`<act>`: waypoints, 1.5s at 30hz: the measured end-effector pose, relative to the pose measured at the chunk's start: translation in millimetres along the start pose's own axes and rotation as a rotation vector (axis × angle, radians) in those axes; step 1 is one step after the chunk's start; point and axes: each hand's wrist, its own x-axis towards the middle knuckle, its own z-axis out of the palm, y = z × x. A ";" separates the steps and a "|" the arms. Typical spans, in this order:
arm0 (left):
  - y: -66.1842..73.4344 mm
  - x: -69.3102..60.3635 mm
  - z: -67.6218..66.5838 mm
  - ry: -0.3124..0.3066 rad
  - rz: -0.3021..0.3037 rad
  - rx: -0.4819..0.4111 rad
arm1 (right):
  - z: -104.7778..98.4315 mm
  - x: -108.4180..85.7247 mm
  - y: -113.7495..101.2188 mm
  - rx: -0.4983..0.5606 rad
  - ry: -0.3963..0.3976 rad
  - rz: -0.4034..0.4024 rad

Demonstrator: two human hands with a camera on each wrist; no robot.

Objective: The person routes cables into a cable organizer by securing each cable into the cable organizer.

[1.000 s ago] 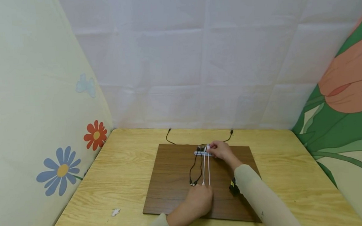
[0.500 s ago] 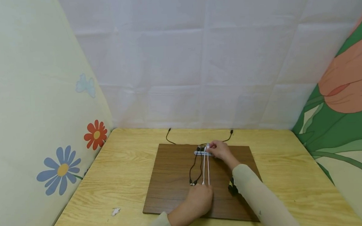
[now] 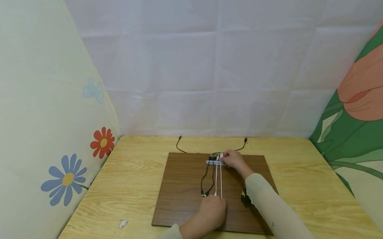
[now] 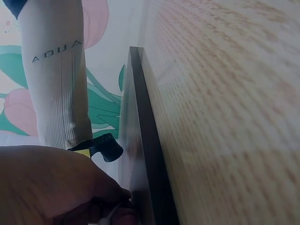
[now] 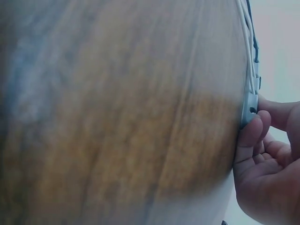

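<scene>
A pale cable holder (image 3: 211, 162) lies near the far edge of a dark brown board (image 3: 178, 191). Two black cables (image 3: 201, 179) and two white cables (image 3: 216, 179) run from it toward the near side. My left hand (image 3: 213, 212), low over the board, pinches the lower end of the right-hand white cable; in the left wrist view a bit of white cord (image 4: 108, 214) shows between its fingers. With thumb and fingers, my right hand (image 3: 234, 159) grips the right end of the holder, and the right wrist view shows the holder's end (image 5: 251, 108) at the fingertips.
Beyond the board, black cable ends (image 3: 179, 138) lie on the yellow wood-grain table (image 3: 123, 179). A black and yellow object (image 3: 245, 198) is at the right sleeve, partly hidden. A white scrap (image 3: 123, 223) lies at the left. Fabric walls enclose the table.
Both hands stay in nearly the same places. The whole view shifts slightly; the cables and the holder look unchanged.
</scene>
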 end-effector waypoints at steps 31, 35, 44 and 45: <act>5.1 2.4 -2.1 -0.051 0.004 0.083 | -5.9 3.0 -7.3 -0.085 -0.043 0.078; 6.0 1.9 -3.4 -0.062 -0.001 0.081 | -5.5 2.0 -7.1 -0.088 -0.041 0.074; 7.6 -0.5 -5.7 -0.024 -0.018 0.084 | -5.9 1.1 -8.6 -0.099 -0.038 0.065; 7.6 -0.4 -6.1 -0.024 -0.018 0.086 | -6.0 1.3 -8.5 -0.104 -0.038 0.064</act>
